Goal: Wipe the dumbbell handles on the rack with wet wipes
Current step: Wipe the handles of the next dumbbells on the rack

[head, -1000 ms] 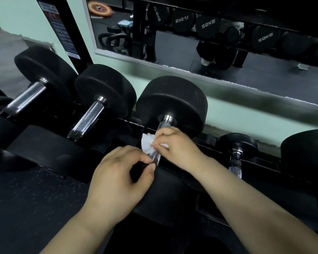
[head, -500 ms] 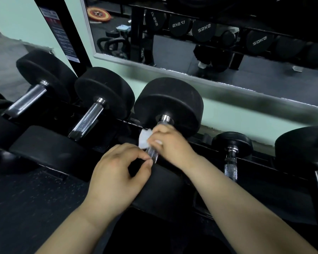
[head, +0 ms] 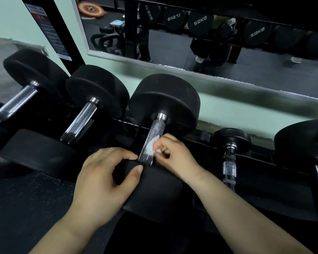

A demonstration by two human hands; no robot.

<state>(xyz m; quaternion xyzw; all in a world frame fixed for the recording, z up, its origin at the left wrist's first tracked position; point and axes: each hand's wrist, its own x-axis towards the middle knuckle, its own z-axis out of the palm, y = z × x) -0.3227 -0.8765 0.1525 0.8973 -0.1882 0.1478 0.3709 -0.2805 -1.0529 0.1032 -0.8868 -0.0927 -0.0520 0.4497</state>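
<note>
A black dumbbell lies on the rack in front of me, its far head [head: 165, 101] large and round and its chrome knurled handle [head: 155, 132] running toward me. My right hand [head: 174, 156] pinches a small white wet wipe [head: 151, 146] against the lower right side of that handle. My left hand [head: 103, 180] grips the rim of the dumbbell's near head [head: 154, 191], thumb on top. The handle's near end is hidden behind that head.
Two more big dumbbells with chrome handles [head: 81, 121] [head: 17, 101] lie to the left. A small dumbbell [head: 229, 162] and another large one [head: 305, 143] sit to the right. A mirror [head: 191, 33] on the green wall reflects other racks. Dark floor lies at lower left.
My right hand slid with the wipe down the handle toward me, baring the upper chrome. My left hand shifted from a pinch onto the near head's rim.
</note>
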